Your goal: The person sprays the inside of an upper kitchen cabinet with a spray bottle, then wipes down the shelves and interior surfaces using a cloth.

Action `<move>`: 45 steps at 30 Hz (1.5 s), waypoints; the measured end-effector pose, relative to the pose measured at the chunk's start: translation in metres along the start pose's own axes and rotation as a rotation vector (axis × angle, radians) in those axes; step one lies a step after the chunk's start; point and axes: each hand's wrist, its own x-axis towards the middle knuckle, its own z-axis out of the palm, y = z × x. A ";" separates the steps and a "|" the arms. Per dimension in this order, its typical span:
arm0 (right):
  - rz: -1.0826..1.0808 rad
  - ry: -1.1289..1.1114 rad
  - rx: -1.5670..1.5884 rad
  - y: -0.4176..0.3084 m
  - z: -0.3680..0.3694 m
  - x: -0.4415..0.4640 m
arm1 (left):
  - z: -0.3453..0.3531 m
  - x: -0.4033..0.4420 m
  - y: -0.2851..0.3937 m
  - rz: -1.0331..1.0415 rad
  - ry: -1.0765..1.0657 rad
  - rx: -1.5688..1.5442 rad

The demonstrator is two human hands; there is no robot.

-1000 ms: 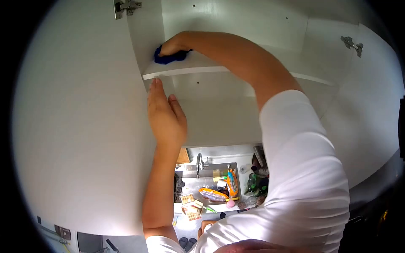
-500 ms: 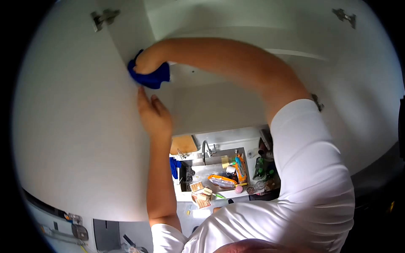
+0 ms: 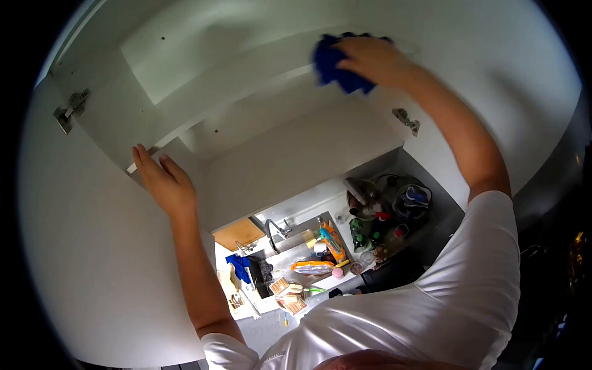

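A blue cloth (image 3: 333, 65) is under my right hand (image 3: 376, 60), pressed near the right end of the white cabinet shelf (image 3: 240, 92). Slight blur softens the cloth's outline. My left hand (image 3: 166, 183) has its fingers stretched out at the left end of the shelf, beside the open left door (image 3: 98, 234). It holds nothing; whether the fingertips touch the cabinet I cannot tell.
Metal hinges show on the left (image 3: 73, 111) and right (image 3: 407, 121) of the cabinet. Below are a sink (image 3: 290, 256) with orange packages (image 3: 312, 267), a faucet (image 3: 271, 234), a wooden board (image 3: 237, 233), green bottles (image 3: 357, 234) and another blue cloth (image 3: 238, 267).
My right hand has carried the blue cloth from the cabinet's left corner across to the right side. My left hand appears further left, and the view has turned toward the right.
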 end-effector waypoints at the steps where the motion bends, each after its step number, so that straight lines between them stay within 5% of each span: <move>1: 0.099 0.034 -0.070 0.029 -0.003 -0.018 | 0.003 0.002 -0.002 -0.005 -0.006 -0.009; 5: 0.355 0.069 -0.073 0.042 -0.011 -0.044 | 0.003 0.006 -0.005 0.050 -0.054 0.254; 8: -0.075 -0.073 -0.428 -0.003 -0.001 -0.015 | 0.002 0.001 -0.010 0.078 -0.080 0.282; 9: 0.031 -0.010 -0.327 -0.051 0.002 0.005 | 0.004 0.001 -0.010 0.086 -0.080 0.259; 12: -0.083 -0.015 -0.064 -0.150 0.000 0.055 | 0.010 0.008 0.002 0.062 -0.086 0.321; 14: -0.012 0.219 0.147 -0.173 0.010 0.056 | 0.016 0.018 0.017 0.045 -0.038 0.221; 17: -0.090 0.214 0.190 -0.131 0.020 0.045 | 0.030 0.041 0.027 0.159 0.020 0.233; 27: 0.616 -0.219 0.016 0.092 -0.057 -0.010 | 0.057 0.074 0.019 0.132 -0.119 0.345; 29: 1.005 -0.033 0.402 0.100 -0.071 0.013 | 0.058 0.074 0.020 0.108 -0.138 0.388; 32: 0.934 0.230 0.572 0.097 -0.071 0.037 | 0.059 0.071 0.022 0.085 -0.104 0.384; 34: 0.247 0.593 -0.387 0.093 -0.061 0.047 | 0.061 0.071 0.019 0.073 -0.097 0.383; 35: 0.048 0.470 -0.803 0.096 -0.066 0.053 | 0.062 0.071 0.017 0.084 -0.093 0.391; 37: 0.033 0.057 -1.151 0.110 -0.060 0.056 | 0.064 0.069 0.013 0.103 -0.071 0.397; 43: 0.098 -0.564 -1.035 0.128 -0.024 0.035 | 0.064 0.064 0.008 0.153 -0.042 0.487; 45: 0.229 -0.415 -1.164 0.136 -0.030 0.078 | 0.066 0.064 0.008 0.165 -0.035 0.548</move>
